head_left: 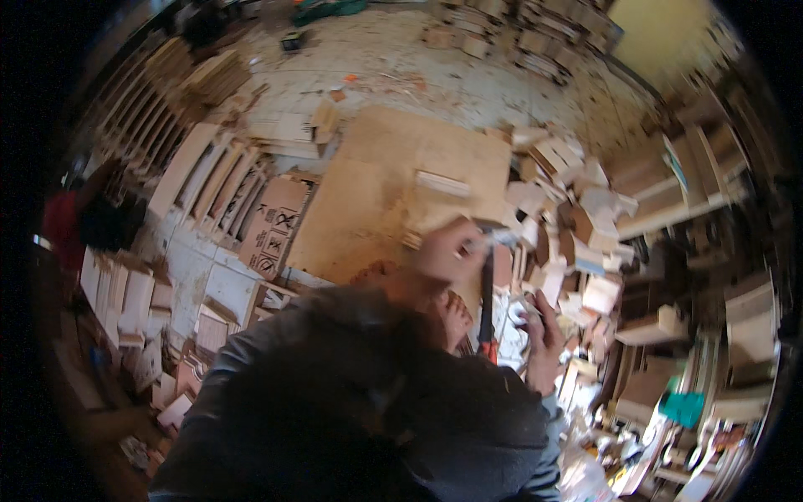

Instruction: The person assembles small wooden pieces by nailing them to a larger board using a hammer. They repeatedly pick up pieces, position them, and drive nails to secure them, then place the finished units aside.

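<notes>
My left hand, smeared by motion, is above the near part of a tan wooden board. Its fingers look curled, and what they hold, if anything, does not show. Just to its right is a hammer with a dark shaft and a red-orange grip end. Right of the hammer, my right hand has its fingers bent round something small and greyish that I cannot make out. A pale wood strip lies on the board beyond my left hand. My bare toes show below that hand.
Cut wood blocks are heaped to the right. On the left lie a printed cardboard piece and slatted wood pieces. More wood stacks stand at the back. A person in a red sleeve is at the far left.
</notes>
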Demonstrator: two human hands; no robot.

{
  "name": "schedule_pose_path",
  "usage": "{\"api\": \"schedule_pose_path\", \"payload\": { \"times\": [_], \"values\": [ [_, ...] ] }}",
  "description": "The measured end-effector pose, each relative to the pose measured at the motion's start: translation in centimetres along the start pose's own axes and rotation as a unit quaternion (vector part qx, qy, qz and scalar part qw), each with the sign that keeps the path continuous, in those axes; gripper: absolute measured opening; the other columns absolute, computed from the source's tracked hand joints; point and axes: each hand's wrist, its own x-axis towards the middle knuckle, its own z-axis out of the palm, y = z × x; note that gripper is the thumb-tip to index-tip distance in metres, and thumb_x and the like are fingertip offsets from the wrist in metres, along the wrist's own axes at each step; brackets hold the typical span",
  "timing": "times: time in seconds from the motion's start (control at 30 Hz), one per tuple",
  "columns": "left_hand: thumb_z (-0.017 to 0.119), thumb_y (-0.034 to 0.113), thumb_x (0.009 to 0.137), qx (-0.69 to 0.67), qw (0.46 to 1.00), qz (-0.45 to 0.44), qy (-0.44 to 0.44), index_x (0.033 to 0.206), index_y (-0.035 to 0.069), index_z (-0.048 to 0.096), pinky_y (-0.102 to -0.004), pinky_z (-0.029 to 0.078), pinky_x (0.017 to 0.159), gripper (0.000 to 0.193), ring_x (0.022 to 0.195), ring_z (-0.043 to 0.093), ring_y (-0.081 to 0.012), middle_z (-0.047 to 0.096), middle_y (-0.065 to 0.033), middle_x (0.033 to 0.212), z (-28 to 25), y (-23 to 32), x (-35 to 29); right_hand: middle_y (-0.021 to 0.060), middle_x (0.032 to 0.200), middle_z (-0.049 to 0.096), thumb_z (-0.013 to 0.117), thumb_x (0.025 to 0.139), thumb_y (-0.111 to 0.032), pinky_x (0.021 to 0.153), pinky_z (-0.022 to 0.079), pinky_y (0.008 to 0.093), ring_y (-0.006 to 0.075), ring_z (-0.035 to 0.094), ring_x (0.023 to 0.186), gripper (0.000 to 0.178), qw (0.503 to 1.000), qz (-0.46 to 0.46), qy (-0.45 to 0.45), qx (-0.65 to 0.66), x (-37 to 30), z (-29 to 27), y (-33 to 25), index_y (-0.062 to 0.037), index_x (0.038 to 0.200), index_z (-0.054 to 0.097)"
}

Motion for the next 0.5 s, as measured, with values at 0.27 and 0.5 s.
{"api": "schedule_pose_path", "payload": {
  "times": [0.27,0.5],
  "values": [
    [0.067,0.006,0.069,0.028,0.992,0.122,0.016,0.089,0.004,0.059,-0.0391,0.047,0.076,0.022,0.087,0.055,-0.0297,0.054,-0.0128,0.088,-0.3,-3.5,-2.9,0.0054,0.089,0.059,0.051,0.097,-0.023,0.074,0.048,0.0254,0.0130,0.056,0.082,0.029,0.996,0.026,0.062,0.063,8.2,10.9,3.2,0.0017,0.110,0.058],
    [0.073,0.016,0.075,0.274,0.925,-0.141,0.221,0.121,0.002,0.051,-0.0375,0.042,0.095,0.052,0.111,0.052,-0.0269,0.055,-0.0171,0.116,-21.9,-16.0,-8.3,0.0008,0.076,0.052,0.051,0.097,-0.026,0.064,0.040,0.0261,0.0098,0.047,0.071,0.022,0.997,0.042,0.059,0.035,10.5,5.1,5.2,-0.0057,0.090,0.054]
  ]
}}
